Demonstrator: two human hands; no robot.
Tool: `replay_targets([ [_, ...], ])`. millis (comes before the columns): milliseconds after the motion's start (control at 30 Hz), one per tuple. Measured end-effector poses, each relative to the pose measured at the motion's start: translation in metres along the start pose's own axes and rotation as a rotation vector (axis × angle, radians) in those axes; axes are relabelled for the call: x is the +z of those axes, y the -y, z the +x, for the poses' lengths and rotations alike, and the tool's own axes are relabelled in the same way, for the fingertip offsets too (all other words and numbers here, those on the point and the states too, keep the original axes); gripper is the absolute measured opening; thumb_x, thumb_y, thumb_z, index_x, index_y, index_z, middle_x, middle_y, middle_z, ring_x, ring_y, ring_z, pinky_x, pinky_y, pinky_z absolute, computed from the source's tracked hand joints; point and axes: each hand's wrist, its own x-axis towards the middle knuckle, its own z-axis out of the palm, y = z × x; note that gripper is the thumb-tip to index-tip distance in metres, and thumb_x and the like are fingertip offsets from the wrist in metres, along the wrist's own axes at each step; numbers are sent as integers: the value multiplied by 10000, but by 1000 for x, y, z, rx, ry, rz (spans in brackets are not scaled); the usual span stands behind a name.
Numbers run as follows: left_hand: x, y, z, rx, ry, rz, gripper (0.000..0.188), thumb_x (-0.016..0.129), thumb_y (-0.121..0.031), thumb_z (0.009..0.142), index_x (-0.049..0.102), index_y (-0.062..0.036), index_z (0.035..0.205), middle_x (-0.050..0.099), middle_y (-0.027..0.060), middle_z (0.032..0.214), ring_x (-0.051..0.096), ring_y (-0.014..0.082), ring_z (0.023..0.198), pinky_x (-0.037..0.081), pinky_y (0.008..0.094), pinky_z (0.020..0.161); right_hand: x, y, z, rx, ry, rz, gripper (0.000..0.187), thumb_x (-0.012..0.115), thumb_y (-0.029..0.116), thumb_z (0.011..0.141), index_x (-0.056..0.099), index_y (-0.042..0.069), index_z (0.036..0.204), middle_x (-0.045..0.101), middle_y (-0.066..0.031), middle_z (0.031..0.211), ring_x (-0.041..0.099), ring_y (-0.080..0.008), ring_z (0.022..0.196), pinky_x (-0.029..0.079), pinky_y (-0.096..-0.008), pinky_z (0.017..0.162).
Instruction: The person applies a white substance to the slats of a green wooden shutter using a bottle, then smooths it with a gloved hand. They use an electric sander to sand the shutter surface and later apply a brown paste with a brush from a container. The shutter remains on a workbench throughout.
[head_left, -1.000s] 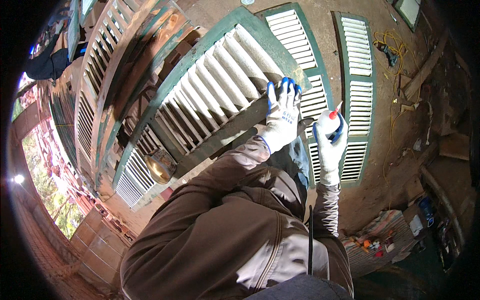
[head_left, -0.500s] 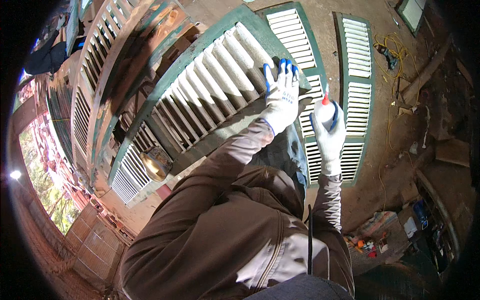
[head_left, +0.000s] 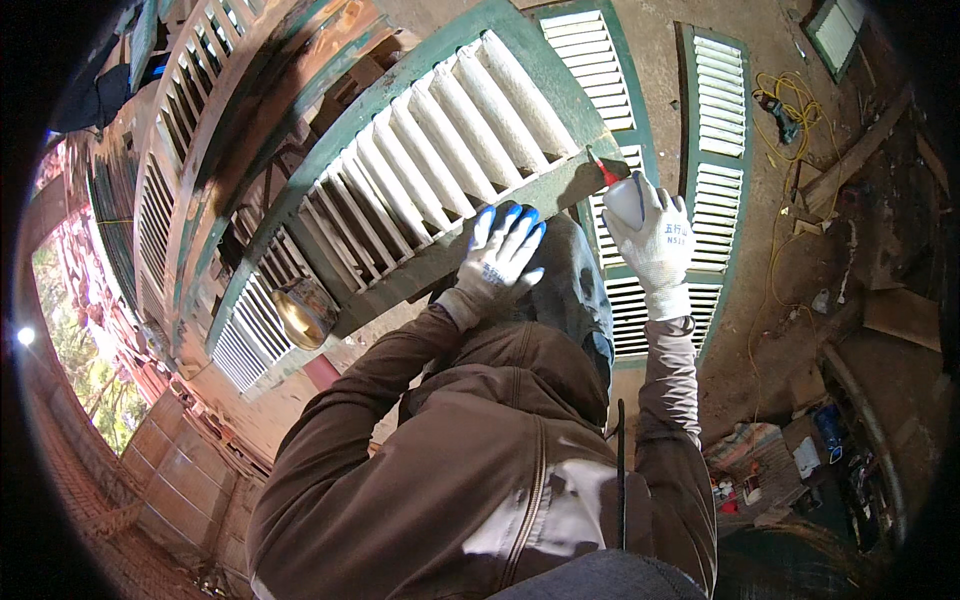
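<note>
A louvered shutter panel (head_left: pixel 556 82) with a green frame and white slats slants across in front of me. My left hand (head_left: pixel 500 258), in a white glove with blue fingertips, lies with fingers spread at its near rail. It holds nothing. Gloved as well, my right hand (head_left: pixel 655 240) is closed round a white squeeze bottle (head_left: pixel 624 204) with a red nozzle. The bottle tilts so that the thin tip points up and left, at the frame's right end corner. Whether the tip touches the wood I cannot tell.
More green-and-white shutters (head_left: pixel 720 130) lie on the floor to the right. A curved wooden louvered frame (head_left: pixel 190 130) stands at the left. A brass-coloured round object (head_left: pixel 305 315) sits by the panel's near edge. A power tool (head_left: pixel 782 118) with yellow cord (head_left: pixel 800 95) lies far right.
My left hand has slid from the panel's right end down and left to its near rail. The bottle has tipped left and its nozzle has come to the frame's end corner.
</note>
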Motion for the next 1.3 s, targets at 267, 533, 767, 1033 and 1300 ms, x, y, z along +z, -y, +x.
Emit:
replay_targets([
  [267, 0, -1, 2, -62, 31, -96, 703, 768, -407, 750, 623, -84, 1357, 514, 131, 1517, 443, 333, 1424, 241, 620, 1194, 0, 3, 5, -32, 16, -40, 672, 777, 432, 815, 615, 94, 1374, 671, -129, 1164, 647, -335, 1058, 564, -449, 834],
  [533, 3, 0, 0, -71, 106, -131, 666, 713, -409, 847, 580, -46, 1389, 418, 136, 1593, 368, 336, 1480, 201, 633, 1210, 2, -11, 12, 45, -110, 33, 642, 805, 432, 813, 633, 83, 1323, 692, -153, 1078, 669, -363, 942, 562, -434, 814],
  [767, 7, -2, -1, -86, 62, -142, 644, 727, -388, 818, 601, -48, 1351, 422, 134, 1584, 367, 333, 1477, 209, 644, 1203, 2, -10, 15, 33, -169, 163, 666, 821, 398, 839, 600, 42, 1356, 708, -198, 1138, 691, -371, 1014, 523, -439, 945],
  [1033, -24, -8, -23, -181, -14, -276, 470, 681, -341, 902, 632, -109, 1308, 501, 179, 1490, 421, 388, 1427, 301, 576, 1195, 15, -13, 69, -1, -42, 940, 650, 803, 81, 894, 456, -15, 1436, 586, -153, 1326, 595, -220, 1184, 492, -344, 1021],
  [1300, -40, -7, -121, -682, -203, -450, 342, 761, -216, 865, 679, -74, 1165, 680, 130, 998, 626, 358, 949, 508, 468, 864, 39, -22, 82, -101, 59, 890, 606, 835, 150, 882, 499, 49, 1376, 597, -104, 1261, 592, -202, 1132, 484, -335, 999],
])
